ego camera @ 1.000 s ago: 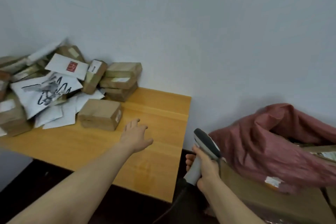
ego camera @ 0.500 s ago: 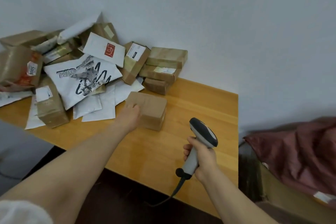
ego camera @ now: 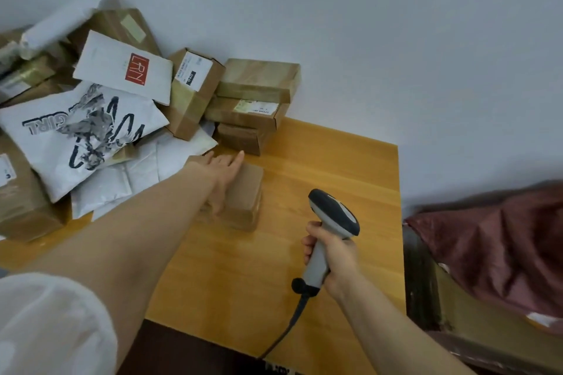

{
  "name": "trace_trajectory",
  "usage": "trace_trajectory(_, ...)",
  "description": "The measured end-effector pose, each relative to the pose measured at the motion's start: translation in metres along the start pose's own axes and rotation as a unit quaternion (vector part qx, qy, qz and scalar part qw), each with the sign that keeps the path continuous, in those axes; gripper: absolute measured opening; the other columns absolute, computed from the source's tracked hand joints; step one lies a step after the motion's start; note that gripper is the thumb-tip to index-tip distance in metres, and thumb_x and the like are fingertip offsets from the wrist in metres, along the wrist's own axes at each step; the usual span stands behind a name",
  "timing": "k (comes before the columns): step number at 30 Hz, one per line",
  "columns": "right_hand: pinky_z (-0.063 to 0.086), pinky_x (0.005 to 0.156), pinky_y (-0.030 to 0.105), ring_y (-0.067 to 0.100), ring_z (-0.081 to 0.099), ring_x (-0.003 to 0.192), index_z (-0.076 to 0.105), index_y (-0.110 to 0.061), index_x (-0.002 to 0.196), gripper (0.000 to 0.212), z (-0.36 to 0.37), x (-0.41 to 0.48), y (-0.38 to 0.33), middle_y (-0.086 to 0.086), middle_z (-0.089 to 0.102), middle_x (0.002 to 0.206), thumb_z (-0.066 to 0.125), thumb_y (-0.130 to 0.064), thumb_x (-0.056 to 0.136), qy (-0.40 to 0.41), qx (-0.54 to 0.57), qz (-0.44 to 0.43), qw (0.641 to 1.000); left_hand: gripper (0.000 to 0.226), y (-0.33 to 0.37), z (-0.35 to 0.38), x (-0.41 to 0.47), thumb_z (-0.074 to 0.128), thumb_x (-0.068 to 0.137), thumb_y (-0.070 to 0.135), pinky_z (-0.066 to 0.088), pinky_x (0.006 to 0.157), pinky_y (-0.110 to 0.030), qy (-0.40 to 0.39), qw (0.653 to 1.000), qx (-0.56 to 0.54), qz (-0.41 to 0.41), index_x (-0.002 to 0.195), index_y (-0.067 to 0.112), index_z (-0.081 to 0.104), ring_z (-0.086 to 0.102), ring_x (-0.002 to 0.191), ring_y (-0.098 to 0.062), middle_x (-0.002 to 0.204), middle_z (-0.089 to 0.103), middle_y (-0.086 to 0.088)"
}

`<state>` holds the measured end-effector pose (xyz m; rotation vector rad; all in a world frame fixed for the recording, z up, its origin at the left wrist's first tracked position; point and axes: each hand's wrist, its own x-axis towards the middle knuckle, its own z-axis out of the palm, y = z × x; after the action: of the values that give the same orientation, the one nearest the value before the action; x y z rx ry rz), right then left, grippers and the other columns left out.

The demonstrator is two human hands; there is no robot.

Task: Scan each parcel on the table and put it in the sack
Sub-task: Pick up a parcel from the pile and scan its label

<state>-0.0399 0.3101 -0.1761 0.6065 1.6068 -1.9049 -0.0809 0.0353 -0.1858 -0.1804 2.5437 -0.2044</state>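
1. The wooden table (ego camera: 320, 253) is the landmark. Its right half is bare wood, and parcels cover its left half and far edge.
2. The dark red sack (ego camera: 502, 253) sits off the table's right edge, lower than the tabletop. It is soft and slumped, so its mouth may need finding.
3. A heap of parcels (ego camera: 36, 192) fills the table's far left corner. White mailer bags, one with black print (ego camera: 82, 143), lie over and against brown boxes. The bags look limp and slick.
4. A stack of three flat boxes (ego camera: 256, 106) stands at the table's far edge, against the wall.
5. The brown box (ego camera: 243, 201) being handled lies near the table's middle, just in front of that stack and apart from it.
   - It looks stiff and taped, and is probably light.
   - No label shows on its visible faces, so it likely needs turning before scanning.
   - A good hold would be across the top, with the thumb on the near side and fingers over the far edge.
6. The left hand (ego camera: 224, 173) rests on the box top with fingers stretched out and the thumb down the near side. It is not yet clamped.
7. The right hand (ego camera: 332, 253) is wrapped round the handle of the scanner (ego camera: 333, 213), above the table's right half.
8. The scanner's cable (ego camera: 286, 332) trails off the table's near edge and could snag on a swing toward the sack.
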Motion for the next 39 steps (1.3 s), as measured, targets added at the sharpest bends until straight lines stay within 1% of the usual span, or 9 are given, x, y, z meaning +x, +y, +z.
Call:
trace_trajectory(6, 0.044, 0.047, 0.027, 0.017, 0.052, 0.045, 0.063, -0.001, 0.085, 0.004, 0.008, 0.000, -0.001, 0.008, 0.061, 0.057, 0.067, 0.000, 0.086, 0.024, 0.003, -0.008, 1.000, 0.133, 0.015, 0.013, -0.030, 0.081, 0.060, 0.053, 0.014, 0.117, -0.046, 0.164, 0.986, -0.031, 0.022, 0.150, 0.022, -0.011, 0.014, 0.139, -0.031, 0.147, 0.012, -0.008)
trace_trajectory(11, 0.045, 0.050, 0.028, 0.018, 0.053, 0.047, 0.063, -0.001, 0.083, 0.005, 0.032, -0.012, 0.010, 0.010, 0.061, 0.061, 0.066, 0.000, 0.086, 0.038, 0.017, -0.012, 0.999, 0.069, 0.031, 0.051, -0.075, 0.058, 0.088, 0.030, 0.021, 0.113, -0.039, 0.247, 0.965, -0.049, 0.074, 0.146, 0.021, 0.020, 0.027, 0.133, -0.027, 0.145, 0.026, -0.008)
trace_trajectory(17, 0.045, 0.052, 0.030, 0.019, 0.054, 0.050, 0.062, -0.001, 0.083, 0.005, 0.054, -0.028, 0.037, 0.011, 0.062, 0.064, 0.066, 0.001, 0.087, 0.073, 0.030, -0.027, 0.997, 0.115, -0.014, 0.055, -0.093, 0.064, 0.071, 0.058, -0.006, 0.117, -0.051, 0.100, 0.986, -0.109, 0.076, 0.151, 0.017, -0.008, -0.008, 0.146, -0.027, 0.159, -0.005, -0.005)
trace_trajectory(20, 0.045, 0.051, 0.030, 0.018, 0.053, 0.047, 0.061, -0.001, 0.085, 0.005, 0.057, -0.035, 0.053, 0.011, 0.061, 0.064, 0.066, 0.002, 0.087, 0.095, 0.038, -0.024, 0.994, 0.115, -0.028, 0.064, -0.095, 0.068, 0.069, 0.055, 0.006, 0.118, -0.049, 0.045, 0.986, -0.139, 0.086, 0.151, 0.017, -0.004, 0.007, 0.144, -0.029, 0.156, 0.009, -0.007)
trace_trajectory(24, 0.046, 0.051, 0.030, 0.019, 0.057, 0.050, 0.063, -0.001, 0.089, 0.009, 0.058, -0.045, 0.075, 0.010, 0.065, 0.066, 0.070, 0.000, 0.084, 0.125, 0.053, -0.020, 0.991, 0.114, -0.006, 0.091, -0.119, 0.080, 0.054, 0.062, 0.030, 0.107, -0.038, 0.207, 0.960, -0.135, 0.128, 0.142, 0.016, 0.025, 0.032, 0.127, -0.025, 0.136, 0.030, -0.005)
trace_trajectory(28, 0.051, 0.054, 0.031, 0.022, 0.067, 0.062, 0.064, -0.005, 0.094, 0.016, 0.055, -0.052, 0.088, 0.010, 0.070, 0.078, 0.074, -0.004, 0.081, 0.150, 0.073, -0.004, 0.986, 0.105, 0.010, 0.138, -0.135, 0.086, 0.025, 0.063, 0.052, 0.077, -0.031, 0.297, 0.932, -0.115, 0.173, 0.111, 0.019, 0.046, 0.049, 0.100, -0.021, 0.107, 0.051, -0.003)
trace_trajectory(33, 0.049, 0.057, 0.032, 0.024, 0.067, 0.071, 0.064, -0.003, 0.103, 0.025, 0.050, -0.056, 0.093, 0.010, 0.069, 0.088, 0.075, -0.005, 0.081, 0.163, 0.056, -0.006, 0.985, 0.076, 0.004, 0.137, -0.144, 0.043, 0.075, 0.061, 0.036, 0.106, -0.040, 0.258, 0.924, -0.255, 0.117, 0.136, 0.015, 0.039, 0.035, 0.127, -0.026, 0.138, 0.034, -0.006)
trace_trajectory(36, 0.048, 0.056, 0.031, 0.023, 0.067, 0.068, 0.064, -0.003, 0.100, 0.020, 0.045, -0.058, 0.092, 0.012, 0.068, 0.082, 0.074, -0.005, 0.082, 0.156, 0.047, -0.008, 0.987, 0.073, -0.003, 0.121, -0.135, 0.051, 0.087, 0.048, 0.019, 0.117, -0.043, 0.192, 0.920, -0.339, 0.035, 0.147, 0.017, 0.024, 0.014, 0.142, -0.026, 0.154, 0.017, -0.005)
trace_trajectory(39, 0.048, 0.055, 0.030, 0.021, 0.067, 0.060, 0.064, -0.004, 0.088, 0.008, 0.042, -0.064, 0.097, 0.014, 0.069, 0.075, 0.071, -0.004, 0.084, 0.120, 0.044, 0.011, 0.992, 0.079, -0.002, 0.111, -0.125, 0.060, 0.088, 0.039, 0.021, 0.117, -0.042, 0.121, 0.905, -0.408, 0.010, 0.151, 0.015, 0.019, 0.018, 0.144, -0.026, 0.157, 0.018, -0.007)
